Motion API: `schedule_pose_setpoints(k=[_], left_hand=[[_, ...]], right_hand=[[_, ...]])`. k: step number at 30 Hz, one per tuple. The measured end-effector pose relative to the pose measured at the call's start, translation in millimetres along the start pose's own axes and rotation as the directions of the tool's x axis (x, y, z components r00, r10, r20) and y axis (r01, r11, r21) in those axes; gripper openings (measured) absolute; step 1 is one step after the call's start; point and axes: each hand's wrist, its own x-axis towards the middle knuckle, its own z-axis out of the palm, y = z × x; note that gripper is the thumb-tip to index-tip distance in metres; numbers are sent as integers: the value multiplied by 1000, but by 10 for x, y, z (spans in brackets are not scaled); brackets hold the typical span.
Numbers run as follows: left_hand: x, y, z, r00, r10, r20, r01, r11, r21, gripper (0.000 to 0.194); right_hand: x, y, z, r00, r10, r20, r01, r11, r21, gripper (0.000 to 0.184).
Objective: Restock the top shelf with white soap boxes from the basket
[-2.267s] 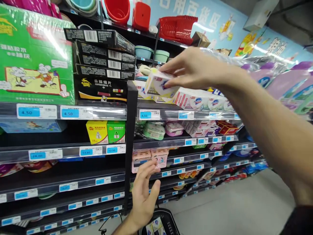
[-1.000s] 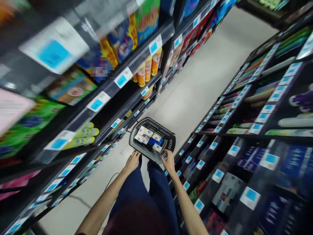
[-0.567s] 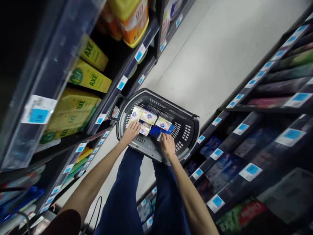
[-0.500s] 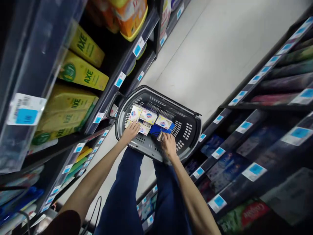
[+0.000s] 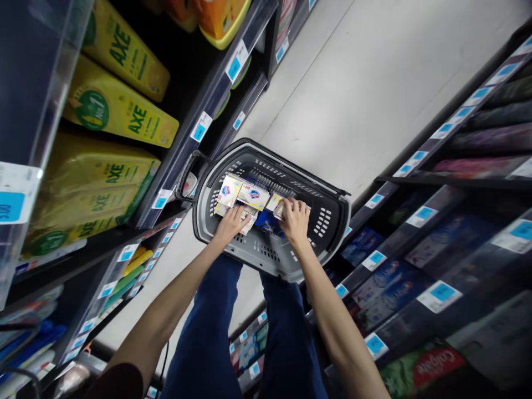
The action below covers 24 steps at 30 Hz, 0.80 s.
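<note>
A dark grey shopping basket (image 5: 199, 213) sits on the floor in front of my legs. Inside it on the left are several white and yellow soap boxes (image 5: 254, 195) with a blue and red emblem. My left hand (image 5: 230, 226) has its fingers bent over the lower soap box (image 5: 249, 225), gripping it. On the right, my right hand (image 5: 296, 223) curls from above round another soap box (image 5: 274, 202) and hides much of it. Between the hands lies a blue package (image 5: 269, 223), partly covered.
Shelving with yellow AXE bottles (image 5: 128, 113) and price tags rises close on the left. On the right stand shelves of toothpaste boxes (image 5: 384, 282). The basket's handle (image 5: 187, 174) sticks out at its left end. Pale floor (image 5: 307, 111) stretches beyond the basket.
My right hand has moved up and right from the blue package onto the right soap box. My left hand has shifted slightly right, further over the lower box. The view has shifted a little.
</note>
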Motion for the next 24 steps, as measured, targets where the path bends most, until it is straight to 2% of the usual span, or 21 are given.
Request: schedule_pose_setpoints(k=[4, 7, 10, 12, 14, 15, 16, 18, 19, 21, 22, 24], left_hand=[[11, -32, 0, 1000, 7, 2, -7, 1000, -8, 35], [-99, -8, -100, 999, 34, 10, -34, 999, -13, 36], [-331, 105, -353, 1000, 24, 13, -24, 1000, -15, 45], [-524, 257, -625, 999, -34, 1, 34, 997, -70, 56], [-720, 476, -984, 981, -187, -50, 173, 964, -203, 66], [-814, 608, -1199, 950, -299, -90, 262, 919, -295, 67], [-905, 752, -1438, 900, -415, -133, 336, 854, -397, 65], [-1083, 1058, -1986, 767, -615, -183, 408, 687, -601, 54], [-1174, 1213, -2288, 708, -685, -170, 405, 591, -698, 48], [-1370, 1508, -2913, 642, -764, -58, 357, 366, -859, 43], [-1477, 1642, -3215, 635, -772, 9, 313, 246, -917, 45], [-1701, 1875, -3750, 663, -744, 88, 187, 50, -981, 52]], right_hand=[[-28, 22, 27, 998, 61, 15, -61, 998, 2, 58], [-187, 51, -58, 989, 144, 24, -146, 986, 79, 59], [-470, 24, -310, 965, 259, -37, -239, 930, 278, 64], [-690, -65, -611, 928, 367, -61, -289, 815, 503, 65], [-905, -224, -1040, 882, 471, 9, -315, 577, 754, 68], [-1009, -328, -1302, 870, 490, 60, -310, 448, 839, 70], [-1109, -445, -1594, 867, 486, 107, -295, 330, 897, 72], [-1303, -707, -2250, 882, 440, 166, -245, 129, 961, 72], [-1396, -846, -2605, 895, 407, 181, -215, 41, 976, 72], [-1567, -1128, -3348, 922, 342, 182, -143, -135, 980, 72], [-1641, -1267, -3727, 939, 300, 169, -108, -208, 972, 71], [-1763, -1536, -4486, 972, 217, 94, -30, -280, 960, 68]])
